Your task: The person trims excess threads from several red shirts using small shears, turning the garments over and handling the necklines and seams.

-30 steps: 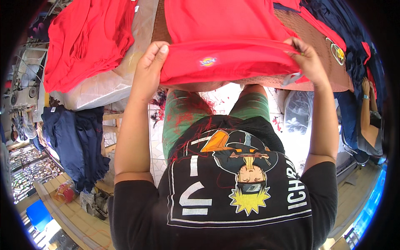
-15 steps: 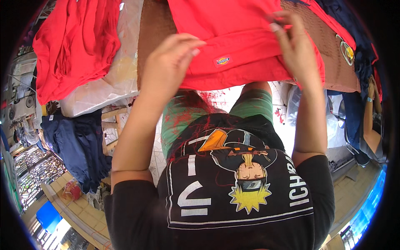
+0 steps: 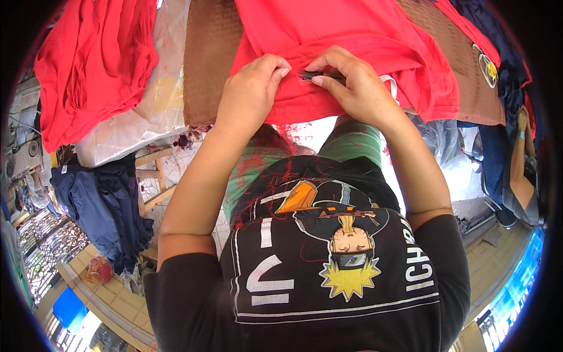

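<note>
A garment workshop is indicated — red cloth (image 3: 305, 23) is spread over a brown tabletop (image 3: 211, 70) at twelve o'clock, red garments (image 3: 97, 64) are heaped at ten, navy garments (image 3: 105, 202) are draped at nine — and loose red threads (image 3: 255, 166) are strewn over green shorts (image 3: 355, 142) near the dial's centre.

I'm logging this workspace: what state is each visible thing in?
Left hand: fingertips together at the red garment, grip unclear
Right hand: closed on a small dark tool
Red garment: laid out, rumpled
Red cloth at left: heaped in folds
Navy cloth: hanging down
Green shorts: littered with red threads
</note>
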Available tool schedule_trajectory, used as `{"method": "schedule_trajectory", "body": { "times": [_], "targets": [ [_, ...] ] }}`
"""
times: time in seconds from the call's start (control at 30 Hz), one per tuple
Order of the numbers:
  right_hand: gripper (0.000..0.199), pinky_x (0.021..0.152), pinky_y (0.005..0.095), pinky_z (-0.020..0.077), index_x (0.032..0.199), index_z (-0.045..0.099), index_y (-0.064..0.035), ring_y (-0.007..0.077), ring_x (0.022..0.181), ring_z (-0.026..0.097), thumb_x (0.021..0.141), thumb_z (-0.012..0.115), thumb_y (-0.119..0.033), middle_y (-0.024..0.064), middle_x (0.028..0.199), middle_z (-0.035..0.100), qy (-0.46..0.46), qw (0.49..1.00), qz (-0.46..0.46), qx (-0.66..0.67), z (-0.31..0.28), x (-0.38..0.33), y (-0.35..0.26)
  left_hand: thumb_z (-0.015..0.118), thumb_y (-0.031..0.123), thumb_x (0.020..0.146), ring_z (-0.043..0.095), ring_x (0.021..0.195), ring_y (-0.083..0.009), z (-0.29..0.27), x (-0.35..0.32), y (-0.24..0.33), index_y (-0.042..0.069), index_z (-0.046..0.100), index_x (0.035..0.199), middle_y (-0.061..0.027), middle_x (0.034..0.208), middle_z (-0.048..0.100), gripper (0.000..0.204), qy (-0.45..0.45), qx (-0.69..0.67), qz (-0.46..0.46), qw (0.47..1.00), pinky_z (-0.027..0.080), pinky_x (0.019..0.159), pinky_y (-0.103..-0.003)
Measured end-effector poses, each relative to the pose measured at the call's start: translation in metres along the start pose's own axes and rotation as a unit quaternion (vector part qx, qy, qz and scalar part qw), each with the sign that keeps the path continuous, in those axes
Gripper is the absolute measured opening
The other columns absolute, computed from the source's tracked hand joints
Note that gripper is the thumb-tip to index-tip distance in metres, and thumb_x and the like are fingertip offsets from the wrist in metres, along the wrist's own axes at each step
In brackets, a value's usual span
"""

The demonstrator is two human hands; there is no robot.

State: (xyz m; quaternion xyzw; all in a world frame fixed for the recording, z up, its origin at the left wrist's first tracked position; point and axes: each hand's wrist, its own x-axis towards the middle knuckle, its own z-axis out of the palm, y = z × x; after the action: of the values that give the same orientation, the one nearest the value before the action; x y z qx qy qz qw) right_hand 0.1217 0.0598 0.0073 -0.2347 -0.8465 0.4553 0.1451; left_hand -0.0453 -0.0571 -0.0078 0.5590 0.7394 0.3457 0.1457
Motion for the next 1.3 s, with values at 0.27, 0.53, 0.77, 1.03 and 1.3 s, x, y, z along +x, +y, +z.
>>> {"method": "schedule_trajectory", "body": {
  "times": [0.27, 0.53, 0.77, 1.03, 1.3],
  "targets": [
    [0.015, 0.077, 0.0303, 0.0491, 0.101, 0.062, 0.0007, 0.0221, 0.087, 0.063, 0.086, 0.063, -0.002, 0.0099, 0.093, 0.061, 0.020, 0.997, -0.059, -0.043, 0.000, 0.001, -0.003, 0.065, 0.011, 0.087, 0.066, 0.087, -0.0229, -0.004, -0.001, 0.008, 0.003, 0.067, 0.097, -0.0095, 0.098, 0.068, 0.012, 0.057, -0.089, 0.054, 0.993, 0.052, 0.078, -0.030],
    [0.017, 0.074, 0.0270, 0.0487, 0.104, 0.063, -0.0014, 0.0132, 0.080, 0.061, 0.088, 0.064, -0.007, 0.0071, 0.091, 0.066, 0.066, 0.996, 0.038, 0.043, 0.001, -0.001, 0.001, 0.072, 0.007, 0.078, 0.066, 0.085, -0.0200, 0.019, -0.012, 0.006, 0.005, 0.072, 0.099, -0.0065, 0.096, 0.067, 0.020, 0.047, -0.010, 0.071, 0.996, 0.052, 0.075, -0.028],
    [0.018, 0.070, 0.0271, 0.0483, 0.106, 0.063, -0.0020, 0.0105, 0.074, 0.059, 0.089, 0.064, -0.008, 0.0065, 0.084, 0.066, 0.059, 0.997, 0.039, 0.019, 0.006, -0.001, 0.004, 0.064, 0.012, 0.089, 0.067, 0.084, -0.0173, 0.020, -0.010, 0.007, 0.002, 0.069, 0.091, -0.0075, 0.094, 0.070, 0.012, 0.062, -0.038, -0.007, 0.997, 0.052, 0.074, -0.027],
    [0.018, 0.068, 0.0261, 0.0467, 0.105, 0.063, -0.0030, 0.0093, 0.073, 0.056, 0.088, 0.065, -0.008, 0.0036, 0.077, 0.061, 0.057, 0.998, 0.019, 0.028, 0.005, -0.004, 0.011, 0.063, 0.013, 0.090, 0.066, 0.085, -0.0136, 0.007, -0.008, 0.010, 0.002, 0.070, 0.094, -0.0083, 0.095, 0.070, 0.014, 0.018, -0.157, -0.116, 0.981, 0.051, 0.078, -0.027],
    [0.017, 0.071, 0.0243, 0.0467, 0.106, 0.063, -0.0027, 0.0078, 0.077, 0.056, 0.089, 0.064, -0.007, 0.0018, 0.082, 0.063, 0.039, 0.995, 0.047, 0.077, 0.007, -0.004, 0.005, 0.068, 0.012, 0.084, 0.066, 0.087, -0.0190, 0.023, -0.014, 0.005, 0.005, 0.071, 0.094, -0.0074, 0.095, 0.069, 0.012, 0.076, 0.037, 0.075, 0.994, 0.051, 0.075, -0.030]
  ]
}}
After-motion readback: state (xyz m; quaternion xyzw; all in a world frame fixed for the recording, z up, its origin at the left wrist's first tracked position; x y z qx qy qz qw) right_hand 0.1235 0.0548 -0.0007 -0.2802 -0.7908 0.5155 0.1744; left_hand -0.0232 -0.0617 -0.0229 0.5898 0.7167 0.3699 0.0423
